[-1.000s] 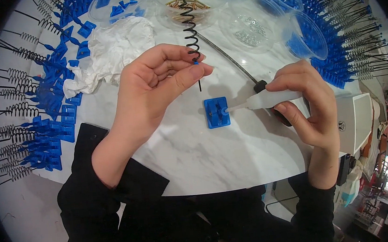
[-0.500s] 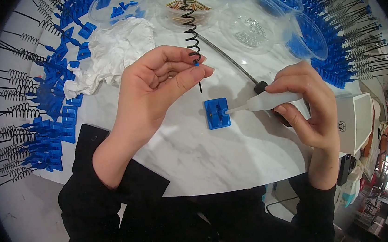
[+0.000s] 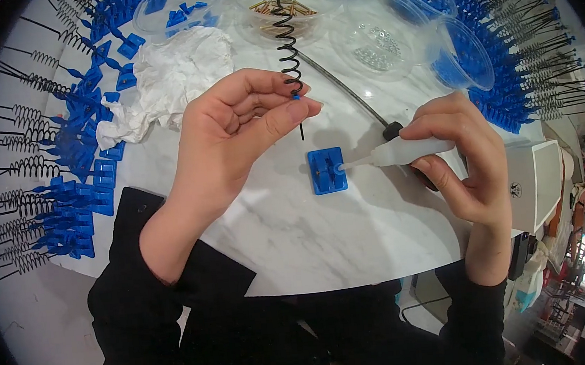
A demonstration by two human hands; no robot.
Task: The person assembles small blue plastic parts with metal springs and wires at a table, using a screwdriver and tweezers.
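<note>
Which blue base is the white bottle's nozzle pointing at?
The lone blue base, just left of the nozzle; other bases crowd together at the far left.

White marble-look tabletop (image 3: 327, 249). Upper L: crumpled white tissue (image 3: 186, 66); past it, blue bases (image 3: 72, 235) w/ blk coil springs (image 3: 34, 131) packed along L edge. Back L: clear rd. tub (image 3: 153, 13) w/ few small blue pcs (image 3: 186, 13). Ctr back: brass-col. pins (image 3: 272, 10) in clear container. R of those: small transp. bits (image 3: 376, 44), also in clear rd. container. Far R: blue parts (image 3: 508, 84) massed w/ thin dk springs (image 3: 544, 53). White box (image 3: 540, 176) lower R, nr tbl edge.
</note>
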